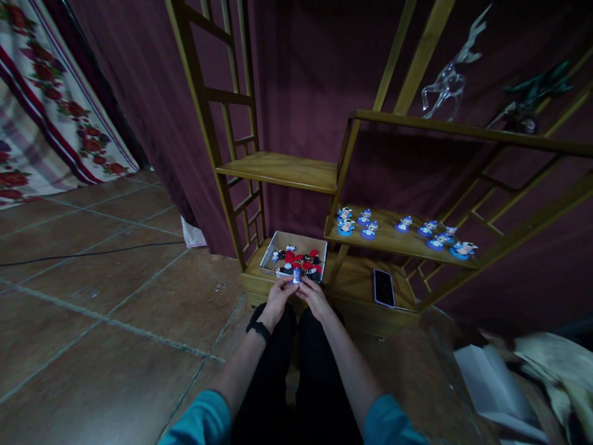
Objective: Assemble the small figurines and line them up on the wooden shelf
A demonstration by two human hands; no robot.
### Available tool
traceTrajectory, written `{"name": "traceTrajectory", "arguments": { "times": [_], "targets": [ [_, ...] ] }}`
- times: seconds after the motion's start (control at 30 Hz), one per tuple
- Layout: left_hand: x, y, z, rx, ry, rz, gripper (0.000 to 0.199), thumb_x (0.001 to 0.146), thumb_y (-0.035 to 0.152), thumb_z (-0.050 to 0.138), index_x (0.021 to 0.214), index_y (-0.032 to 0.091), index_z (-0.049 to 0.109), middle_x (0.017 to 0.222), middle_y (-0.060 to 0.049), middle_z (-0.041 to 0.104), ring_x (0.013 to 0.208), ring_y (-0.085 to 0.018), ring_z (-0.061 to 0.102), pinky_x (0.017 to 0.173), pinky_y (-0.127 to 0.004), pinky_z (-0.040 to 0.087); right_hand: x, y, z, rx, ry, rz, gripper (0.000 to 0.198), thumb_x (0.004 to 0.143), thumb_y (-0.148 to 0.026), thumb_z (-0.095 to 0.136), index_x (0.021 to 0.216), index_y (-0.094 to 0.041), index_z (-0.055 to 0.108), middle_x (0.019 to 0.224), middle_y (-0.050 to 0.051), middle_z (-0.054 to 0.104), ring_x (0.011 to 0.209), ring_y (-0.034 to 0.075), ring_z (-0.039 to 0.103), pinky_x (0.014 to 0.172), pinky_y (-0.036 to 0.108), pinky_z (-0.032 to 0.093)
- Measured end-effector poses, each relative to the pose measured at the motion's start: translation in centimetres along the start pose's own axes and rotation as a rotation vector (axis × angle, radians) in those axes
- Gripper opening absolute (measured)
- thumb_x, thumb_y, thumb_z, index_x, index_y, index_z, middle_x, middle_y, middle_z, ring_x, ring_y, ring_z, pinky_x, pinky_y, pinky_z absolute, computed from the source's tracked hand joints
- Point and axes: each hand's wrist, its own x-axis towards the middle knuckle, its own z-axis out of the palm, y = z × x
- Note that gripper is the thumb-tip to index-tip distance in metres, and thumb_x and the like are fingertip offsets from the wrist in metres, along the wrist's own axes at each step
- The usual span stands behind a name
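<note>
In the head view, the left hand (278, 298) and right hand (315, 298) are grasping a small figurine (297, 275) by the near edge of an open box (303, 241); other figurines (403, 224) are standing on a shelf (385, 227) farther right.

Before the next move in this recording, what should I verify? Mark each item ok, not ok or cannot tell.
1. Figurine held by left hand and right hand: ok.
2. Figurine's base unobstructed by fingers: cannot tell; too small.
3. Box open: ok.
4. Box free of loose pieces: not ok; red pieces lie inside.
5. Phone apart from box: ok.
</note>
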Motion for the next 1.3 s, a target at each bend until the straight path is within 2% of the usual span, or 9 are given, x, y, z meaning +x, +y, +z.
{"name": "traceTrajectory", "arguments": {
  "times": [0.1,0.3,0.47,0.63,0.87,0.97,1.13,1.3],
  "targets": [
    [0.01,-0.02,0.02,0.037,-0.001,0.037,0.037,0.053,0.022,0.078,0.088,0.016,0.065,0.072,0.000,0.064,0.068,-0.012,0.057,0.074,-0.028,0.042,-0.02,-0.18,0.04,-0.010,0.009,0.014,0.044,0.062,-0.035,0.073,0.103,-0.022,0.063,0.102,0.005,0.066,0.095,0.020,0.061,0.088,0.038,0.043],
    [-0.07,0.26,0.06,0.028,-0.070,-0.001,0.036,0.057,0.026,0.076,0.089,0.016,0.064,0.081,-0.004,0.066,0.073,-0.015,0.058,0.074,-0.030,0.043,0.11,-0.47,-0.08,0.026,-0.027,0.029,0.038,0.064,-0.037,0.072,0.096,-0.018,0.065,0.094,0.006,0.068,0.086,0.018,0.063,0.088,0.038,0.044],
    [-0.03,-0.02,0.27,0.055,0.036,0.048,0.038,0.054,0.023,0.077,0.088,0.016,0.062,0.078,-0.002,0.064,0.070,-0.013,0.057,0.076,-0.031,0.042,-0.12,-0.01,-0.01,0.043,-0.017,-0.027,0.041,0.065,-0.036,0.071,0.103,-0.021,0.062,0.099,0.004,0.067,0.091,0.018,0.062,0.089,0.038,0.043],
    [0.05,-0.14,0.48,0.041,0.088,0.081,0.043,0.050,0.017,0.079,0.089,0.017,0.060,0.083,-0.001,0.062,0.072,-0.012,0.057,0.079,-0.031,0.042,0.13,-0.08,-0.03,0.019,0.014,0.027,0.043,0.062,-0.035,0.074,0.100,-0.019,0.063,0.096,0.006,0.067,0.090,0.019,0.062,0.088,0.038,0.043],
    [-0.01,0.05,0.17,0.018,-0.011,-0.032,0.045,0.057,0.023,0.076,0.099,0.013,0.062,0.085,-0.007,0.065,0.077,-0.016,0.059,0.082,-0.034,0.041,0.26,-0.41,-0.05,0.027,-0.028,0.045,0.040,0.063,-0.036,0.072,0.099,-0.019,0.064,0.095,0.005,0.068,0.087,0.019,0.063,0.088,0.039,0.043],
    [0.01,-0.06,0.12,0.021,-0.014,0.003,0.044,0.056,0.023,0.076,0.097,0.014,0.063,0.082,-0.005,0.065,0.074,-0.015,0.058,0.080,-0.033,0.042,0.19,-0.38,0.07,0.018,-0.021,0.044,0.041,0.064,-0.037,0.072,0.101,-0.020,0.063,0.096,0.006,0.068,0.089,0.019,0.063,0.088,0.040,0.044],
    [0.19,-0.27,0.33,0.012,0.057,0.048,0.043,0.050,0.019,0.079,0.089,0.017,0.061,0.083,-0.002,0.064,0.074,-0.013,0.058,0.079,-0.031,0.042,-0.01,-0.30,0.19,-0.002,0.003,0.015,0.043,0.062,-0.036,0.073,0.102,-0.021,0.063,0.099,0.006,0.067,0.094,0.021,0.061,0.088,0.038,0.044],
    [0.07,-0.01,0.33,-0.020,0.002,0.018,0.042,0.051,0.021,0.078,0.090,0.017,0.062,0.086,-0.003,0.065,0.076,-0.014,0.059,0.078,-0.030,0.043,0.08,-0.25,0.04,0.026,0.002,0.019,0.041,0.063,-0.036,0.072,0.100,-0.019,0.064,0.096,0.006,0.067,0.089,0.019,0.062,0.087,0.038,0.044]
  ]
}}
